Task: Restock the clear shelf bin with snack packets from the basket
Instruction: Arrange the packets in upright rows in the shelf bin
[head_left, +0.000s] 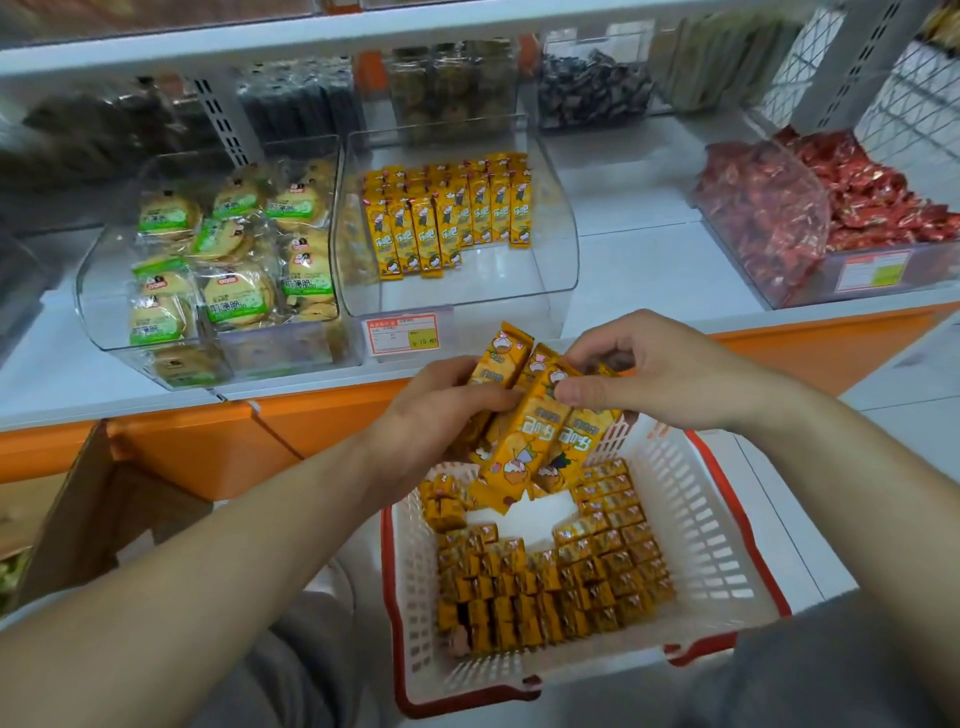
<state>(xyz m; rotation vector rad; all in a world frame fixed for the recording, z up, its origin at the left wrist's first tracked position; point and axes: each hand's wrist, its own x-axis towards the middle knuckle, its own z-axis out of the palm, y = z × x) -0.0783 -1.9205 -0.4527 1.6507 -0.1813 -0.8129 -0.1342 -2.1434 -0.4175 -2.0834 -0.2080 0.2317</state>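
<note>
Landmark: white basket (717, 525) with red rim, low in view, in front of the shelf.
Basket contents: many yellow snack packets (550, 582) standing on end in rows; a bare patch of floor shows toward its far end.
Left hand (431, 410): above the basket's far-left corner, fingers curled closed around one side of a bundle of packets (524, 431).
Right hand (649, 374): above the basket's far edge, thumb and fingertips pinched on the top ends of the same bundle, other fingers loosely bent.
Bundle: several long yellow packets, tilted, lower ends hanging just over the basket's far end.
Clear shelf bin (550, 291): beyond the basket, on the shelf; yellow packets stand in rows at its back, front half bare.
Neighbour bins: green-labelled biscuits (228, 270) beyond and left of the basket; red sweets (810, 208) beyond and right.
Step in hand (judged): squaring up a picked handful before placing.
Next move (judged): carry the bundle up and forward over the bin's front lip, set the packets upright against the existing rows, same face forward; keep the grip even so none slips out.
</note>
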